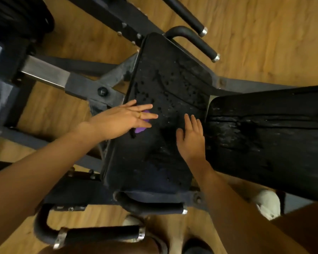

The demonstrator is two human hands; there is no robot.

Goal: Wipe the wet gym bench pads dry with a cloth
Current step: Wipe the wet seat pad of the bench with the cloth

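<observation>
Nearest: bare knees at bottom edge, black foam handle just beyond, white shoe at right on wood floor. Past those, seat pad, long axis running near-to-far, tilted slightly right at far end. Backrest pad butts against its right side, stretching off right. Left hand splayed flat, fingers straight, pressing purple cloth onto left-middle of seat pad; cloth mostly hidden under palm, pinned rather than gripped. Right hand flat and open on seat pad's right side, just beside backrest gap, holding nothing, likely bracing. Water droplets beaded on far half of seat pad, directly ahead of left fingertips and slightly right. Backrest pad streaked wet too. Judgement: next stroke pushes cloth far-right along pad axis; left hand nearer droplets, already loaded.
</observation>
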